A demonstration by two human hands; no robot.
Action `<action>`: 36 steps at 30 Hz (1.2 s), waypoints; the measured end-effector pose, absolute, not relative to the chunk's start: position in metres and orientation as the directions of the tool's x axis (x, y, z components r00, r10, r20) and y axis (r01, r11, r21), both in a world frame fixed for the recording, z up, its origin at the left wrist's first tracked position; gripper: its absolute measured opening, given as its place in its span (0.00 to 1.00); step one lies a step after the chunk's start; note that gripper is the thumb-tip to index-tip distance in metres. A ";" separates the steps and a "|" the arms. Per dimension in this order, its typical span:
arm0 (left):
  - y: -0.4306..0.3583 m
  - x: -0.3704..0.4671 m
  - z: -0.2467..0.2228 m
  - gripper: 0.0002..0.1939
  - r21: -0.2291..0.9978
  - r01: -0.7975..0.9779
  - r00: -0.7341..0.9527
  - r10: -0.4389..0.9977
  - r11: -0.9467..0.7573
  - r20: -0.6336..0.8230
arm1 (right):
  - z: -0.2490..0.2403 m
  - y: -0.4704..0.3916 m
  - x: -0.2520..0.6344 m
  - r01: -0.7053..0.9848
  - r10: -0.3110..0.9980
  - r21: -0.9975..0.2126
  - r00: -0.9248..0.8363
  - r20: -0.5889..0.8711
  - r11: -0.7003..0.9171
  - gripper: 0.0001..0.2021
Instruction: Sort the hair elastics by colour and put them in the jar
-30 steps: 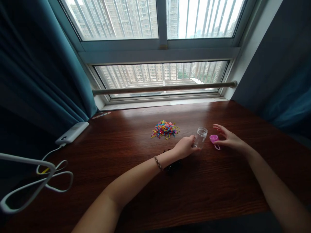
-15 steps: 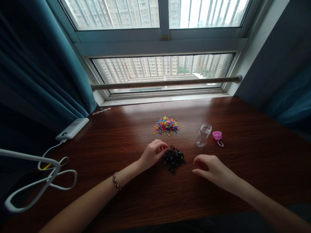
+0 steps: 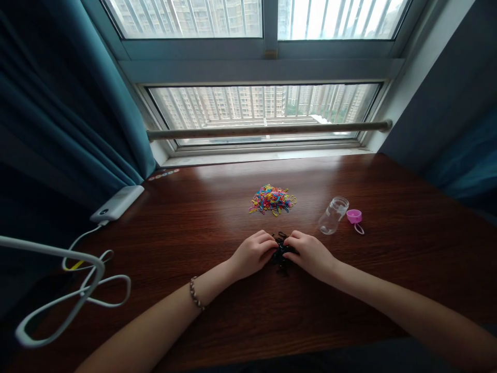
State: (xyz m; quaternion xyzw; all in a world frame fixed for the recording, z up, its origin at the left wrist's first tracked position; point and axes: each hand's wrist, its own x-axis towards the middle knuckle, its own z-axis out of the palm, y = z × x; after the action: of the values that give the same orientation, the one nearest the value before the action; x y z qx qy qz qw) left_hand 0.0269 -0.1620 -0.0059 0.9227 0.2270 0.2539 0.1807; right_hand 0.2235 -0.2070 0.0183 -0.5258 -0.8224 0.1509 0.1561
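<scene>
A small heap of black rubber bands (image 3: 282, 255) lies on the table between my two hands. My left hand (image 3: 254, 253) reaches its left side, with curled fingers and thumb gripping some of the bands. From the right, my right hand (image 3: 310, 254) has its fingers and thumb closed on the heap too. The fingers partly cover the bands, so how many each hand grips is hidden. Beyond the hands lies a loose pile of multicoloured rubber bands (image 3: 272, 200).
An uncapped clear bottle (image 3: 332, 216) stands right of the coloured pile, beside a pink cap with a loop (image 3: 354, 216). At the left are a white power bank (image 3: 118, 203) and a looped white cable (image 3: 62, 298). The wooden table (image 3: 202, 202) meets the window sill behind.
My right hand has moved left to the black rubber bands and closed on them. The left hand has pressed closer into the heap. The view has shifted slightly.
</scene>
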 end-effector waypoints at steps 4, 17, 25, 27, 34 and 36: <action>-0.163 0.027 -0.005 0.11 0.422 0.332 0.784 0.495 -0.844 0.374 | 0.012 -0.205 0.228 0.731 0.900 -0.533 -0.399 0.174 0.427 0.04; -0.163 0.027 -0.003 0.10 0.479 0.311 0.765 0.515 -0.821 0.386 | 0.016 -0.199 0.237 0.330 0.965 -0.914 -0.191 0.180 0.236 0.07; -0.170 0.031 0.004 0.18 0.662 0.345 0.596 0.700 -0.666 0.394 | 0.011 -0.194 0.237 0.182 0.969 -0.965 -0.194 0.154 0.190 0.10; -0.174 0.037 0.009 0.26 0.747 0.323 0.570 0.750 -0.581 0.336 | 0.013 -0.195 0.237 0.199 0.956 -0.945 -0.191 0.221 0.258 0.09; -0.177 0.060 0.026 0.19 0.999 0.023 0.616 0.786 0.046 -0.050 | 0.019 -0.202 0.239 0.370 0.820 -0.732 -0.242 0.519 0.572 0.06; -0.176 0.065 0.028 0.19 0.987 -0.030 0.594 0.797 0.161 -0.112 | 0.019 -0.203 0.240 0.411 0.796 -0.686 -0.234 0.558 0.601 0.06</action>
State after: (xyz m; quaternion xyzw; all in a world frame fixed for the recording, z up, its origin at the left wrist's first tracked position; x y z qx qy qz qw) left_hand 0.0648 -0.1759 0.0281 0.5730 0.3348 0.3020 0.6844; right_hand 0.2397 -0.2033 0.0193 -0.3978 -0.7587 0.2033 0.4740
